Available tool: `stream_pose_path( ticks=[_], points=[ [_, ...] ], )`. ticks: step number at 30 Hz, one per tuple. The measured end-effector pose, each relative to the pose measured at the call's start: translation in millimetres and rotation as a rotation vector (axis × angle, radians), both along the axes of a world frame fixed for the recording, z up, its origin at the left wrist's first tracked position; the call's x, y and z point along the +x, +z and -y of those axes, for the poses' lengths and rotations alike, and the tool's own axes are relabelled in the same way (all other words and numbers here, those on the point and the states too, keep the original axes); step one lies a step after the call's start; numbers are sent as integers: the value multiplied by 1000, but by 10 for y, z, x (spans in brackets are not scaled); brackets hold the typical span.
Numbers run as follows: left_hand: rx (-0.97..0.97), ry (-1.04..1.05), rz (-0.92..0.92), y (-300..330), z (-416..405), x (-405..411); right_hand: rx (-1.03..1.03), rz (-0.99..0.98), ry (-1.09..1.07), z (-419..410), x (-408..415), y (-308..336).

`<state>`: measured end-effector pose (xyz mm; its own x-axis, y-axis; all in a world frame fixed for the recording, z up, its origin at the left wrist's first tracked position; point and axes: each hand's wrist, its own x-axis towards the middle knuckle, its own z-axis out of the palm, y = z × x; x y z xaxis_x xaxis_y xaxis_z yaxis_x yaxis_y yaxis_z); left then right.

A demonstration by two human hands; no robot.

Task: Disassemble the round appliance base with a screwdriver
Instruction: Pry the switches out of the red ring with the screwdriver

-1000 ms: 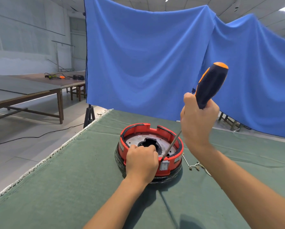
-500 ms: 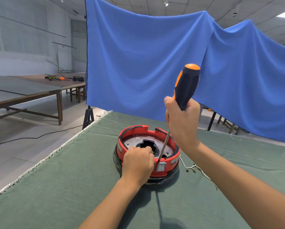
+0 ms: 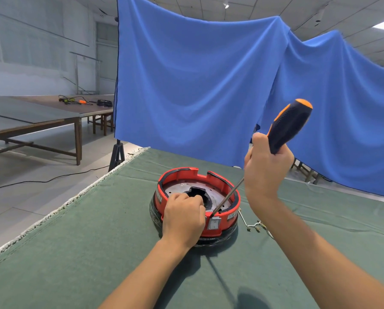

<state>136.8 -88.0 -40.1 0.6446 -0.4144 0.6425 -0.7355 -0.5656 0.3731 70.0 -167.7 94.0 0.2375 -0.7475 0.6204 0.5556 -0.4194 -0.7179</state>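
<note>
Head view: a green cloth-covered table [image 3: 75,253] fills the lower frame, a blue backdrop [image 3: 197,85] hung behind. At centre, the red round appliance base [image 3: 227,216] is gripped at its near rim by the left hand [image 3: 183,219]. The screwdriver [image 3: 284,130], tip angled down inside the rim, is grasped by the right hand [image 3: 265,168].

Both forearms are bare to the frame's edge, with no sleeves, gloves, watch or rings showing.
</note>
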Motion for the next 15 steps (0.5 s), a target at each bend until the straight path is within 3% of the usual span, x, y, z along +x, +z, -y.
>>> stream_pose_path(
  ticks=[5,15],
  points=[
    [-94,72,21,-45,-19,4,67,75,51,83,-88,-65],
    [-104,95,-72,-48,-20,7,-118,-15,116,-107,-30,-21]
  ],
)
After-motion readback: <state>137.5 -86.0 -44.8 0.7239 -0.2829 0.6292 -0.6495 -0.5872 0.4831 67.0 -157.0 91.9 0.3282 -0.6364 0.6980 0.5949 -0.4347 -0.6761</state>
